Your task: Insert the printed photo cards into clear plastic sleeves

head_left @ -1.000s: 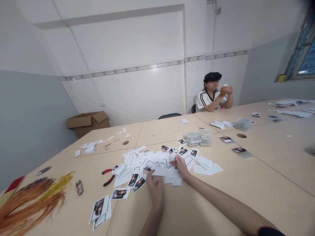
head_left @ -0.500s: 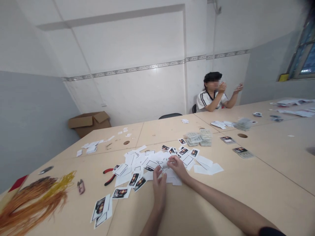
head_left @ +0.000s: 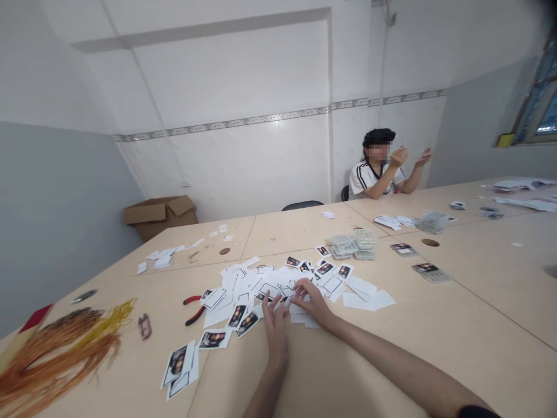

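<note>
Low over a heap of white paper cards [head_left: 250, 281], my two hands are close together with fingertips facing. My left hand [head_left: 275, 328] has its index finger raised, with thumb and other fingers curled inward. Bent into a pinch, my right hand [head_left: 315, 305] is just to its right. Pale paper shows between the fingertips; whether it is held or lies behind them is unclear. Some cards carry black frames; others, such as a printed card [head_left: 213, 338], have dark pictures. Left of the heap lie red-handled pliers [head_left: 194, 310].
Orange and yellow cords [head_left: 65, 354] and small thread snips [head_left: 144, 327] lie at left. Clear plastic packs [head_left: 351, 244] stand behind the heap. A co-worker [head_left: 378, 165] sits across the table with both hands raised. A cardboard box [head_left: 161, 217] is beyond the far edge.
My left hand has shifted slightly left and its index finger has lifted. My right hand has tipped a little downward. The white slip between my hands shows less clearly. The co-worker's hands moved slightly.
</note>
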Demonstrator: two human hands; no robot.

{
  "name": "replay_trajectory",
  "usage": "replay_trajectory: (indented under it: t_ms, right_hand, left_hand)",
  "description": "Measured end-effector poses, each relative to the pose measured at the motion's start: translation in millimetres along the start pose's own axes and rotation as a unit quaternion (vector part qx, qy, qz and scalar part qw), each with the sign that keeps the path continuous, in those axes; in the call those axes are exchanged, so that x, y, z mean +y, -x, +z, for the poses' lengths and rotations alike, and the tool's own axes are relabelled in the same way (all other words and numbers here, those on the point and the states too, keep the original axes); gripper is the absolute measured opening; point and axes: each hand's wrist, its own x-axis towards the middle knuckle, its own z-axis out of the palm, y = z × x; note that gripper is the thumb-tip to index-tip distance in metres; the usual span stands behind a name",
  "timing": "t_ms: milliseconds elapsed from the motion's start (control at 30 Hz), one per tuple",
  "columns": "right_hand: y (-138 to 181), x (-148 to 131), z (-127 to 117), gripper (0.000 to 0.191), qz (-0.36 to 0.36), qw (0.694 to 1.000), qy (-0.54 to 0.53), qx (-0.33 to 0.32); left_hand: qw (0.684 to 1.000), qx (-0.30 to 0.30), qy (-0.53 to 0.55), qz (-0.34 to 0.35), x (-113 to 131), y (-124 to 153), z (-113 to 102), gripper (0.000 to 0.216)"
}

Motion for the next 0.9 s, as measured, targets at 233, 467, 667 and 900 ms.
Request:
replay_trajectory:
  t_ms: [233,467,667,900]
  right_hand:
    - [0.4,3.8,1.7,0.027,-0.016,0.997,0.032,-0.064]
    - [0.5,1.0,1.2,0.03,-0.023,0.993,0.052,-0.101]
    - [3.5,-2.7,1.3,0.027,-0.029,0.988,0.072,-0.13]
    - [-17.8,-12.5,-23.4,0.042,-0.089,0.957,0.112,-0.252]
  left_hand:
    - [0.999,0.049,-0.001,0.012,-7.0,-6.5,-6.6,0.048]
    - [0.997,0.067,0.048,0.013,-17.9,-19.9,-15.0,0.049]
    - [0.994,0.099,0.036,0.009,-17.0,-27.7,-20.4,0.046]
    - [0.993,0.116,0.023,0.001,-16.8,-29.8,-22.7,0.046]
